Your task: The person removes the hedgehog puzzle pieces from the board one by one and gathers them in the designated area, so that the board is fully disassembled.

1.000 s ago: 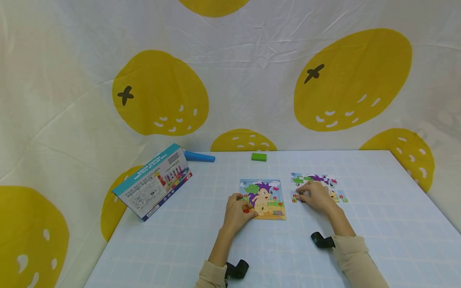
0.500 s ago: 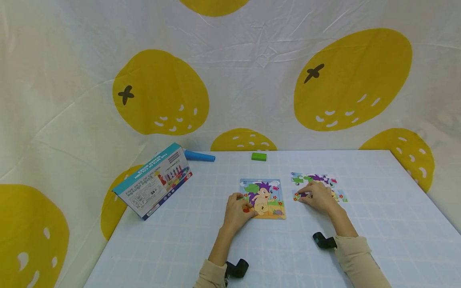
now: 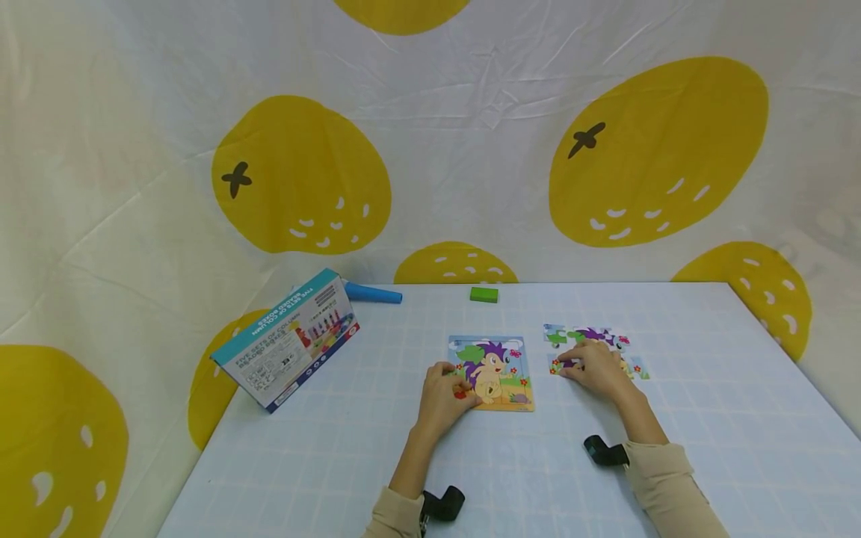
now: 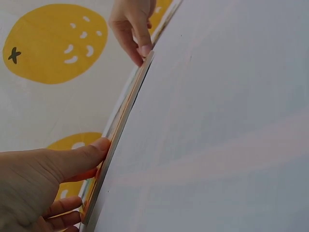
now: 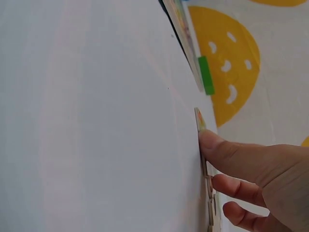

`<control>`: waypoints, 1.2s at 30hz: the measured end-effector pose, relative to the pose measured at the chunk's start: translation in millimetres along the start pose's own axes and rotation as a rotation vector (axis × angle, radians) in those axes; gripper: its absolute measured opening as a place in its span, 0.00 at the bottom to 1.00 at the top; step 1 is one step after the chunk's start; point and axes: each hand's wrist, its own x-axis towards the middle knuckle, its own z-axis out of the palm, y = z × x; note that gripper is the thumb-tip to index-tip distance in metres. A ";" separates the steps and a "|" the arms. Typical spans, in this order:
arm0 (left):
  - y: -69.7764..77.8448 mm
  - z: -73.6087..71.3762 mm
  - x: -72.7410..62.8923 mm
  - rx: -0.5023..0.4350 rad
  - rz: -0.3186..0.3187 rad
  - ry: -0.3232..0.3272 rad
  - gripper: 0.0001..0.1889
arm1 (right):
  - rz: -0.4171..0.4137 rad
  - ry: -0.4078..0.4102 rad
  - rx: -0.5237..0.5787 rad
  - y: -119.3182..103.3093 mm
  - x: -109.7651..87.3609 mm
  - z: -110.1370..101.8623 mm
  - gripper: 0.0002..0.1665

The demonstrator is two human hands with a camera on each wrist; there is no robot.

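Note:
A square hedgehog puzzle board [image 3: 494, 373] lies flat in the middle of the table in the head view. My left hand [image 3: 441, 396] holds its lower left corner, thumb on the near edge [image 4: 104, 159] and fingers at the left side. To the right, my right hand [image 3: 595, 366] has thumb and fingertips on a puzzle piece [image 3: 555, 365] with red flowers, flat at the left end of a lower row. The hand partly hides that row. Its right end piece [image 3: 637, 368] shows past the wrist. Behind it lies an upper row of pieces [image 3: 592, 335] with purple spines.
A printed cardboard box [image 3: 285, 340] leans at the left edge of the table. Beside it lies a blue cone-shaped thing [image 3: 373, 293], partly hidden. A small green block [image 3: 483, 294] sits at the back edge. Patterned cloth hangs behind the table.
Over the last second my right hand has slid the left piece of the lower row slightly to the right. The left hand and the board have stayed put.

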 end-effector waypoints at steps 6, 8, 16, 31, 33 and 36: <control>1.0 -0.4 -0.5 -0.003 0.001 0.004 0.14 | -0.002 0.005 -0.007 -0.3 0.6 0.9 0.13; 1.1 0.1 -0.2 -0.004 0.001 0.004 0.14 | -0.003 0.010 -0.008 0.2 0.7 1.2 0.13; 1.6 0.6 -0.2 -0.004 0.003 0.008 0.14 | 0.021 0.054 0.033 -2.1 0.5 0.7 0.17; 11.6 2.0 2.2 0.146 0.244 -0.132 0.15 | -0.097 -0.025 0.041 -61.8 7.7 32.6 0.27; 14.1 2.8 2.6 0.164 0.274 -0.160 0.14 | -0.122 -0.041 0.009 -67.9 7.9 35.0 0.27; 16.5 3.7 3.5 0.184 0.298 -0.192 0.14 | -0.140 -0.063 0.003 -74.2 7.9 36.7 0.25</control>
